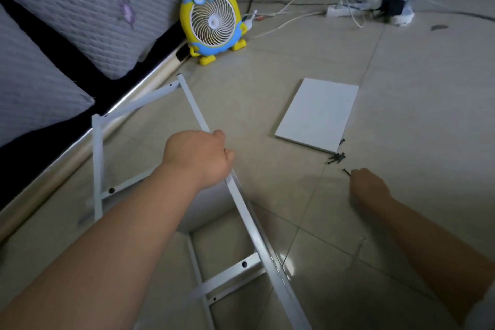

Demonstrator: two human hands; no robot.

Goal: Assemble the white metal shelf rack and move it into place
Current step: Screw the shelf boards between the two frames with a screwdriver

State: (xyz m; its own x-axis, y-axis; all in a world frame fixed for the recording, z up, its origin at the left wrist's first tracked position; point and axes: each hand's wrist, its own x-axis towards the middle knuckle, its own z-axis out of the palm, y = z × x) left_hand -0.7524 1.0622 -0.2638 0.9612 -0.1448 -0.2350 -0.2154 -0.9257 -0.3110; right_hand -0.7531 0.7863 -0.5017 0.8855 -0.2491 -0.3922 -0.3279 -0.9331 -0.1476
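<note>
White metal shelf rack [255, 236], partly assembled, on the tiled floor [415, 115]. It runs from the near centre toward the far left. A cross-brace [230, 273] with a dark hole joins its long rail at the near end. A second upright [97, 163] stands at the left, beside the bed frame [80, 147].

My left hand [198, 158] wraps around the long rail about midway along it, fingers curled over the far side, thumb on the near side.

My right hand [369, 185] rests low on the floor at the right, knuckles toward me. Its fingertips are right at a single black screw [346, 171]. I cannot tell whether they pinch it or only touch it.

Just beyond lies a small heap of black screws [336, 158], at the near corner of a flat white panel [318, 112].

Farther left, a yellow cartoon-figure fan [211, 21] stands against the grey quilted mattress [80, 8].

At the far right lies a white power strip [348, 9] with tangled cables.
</note>
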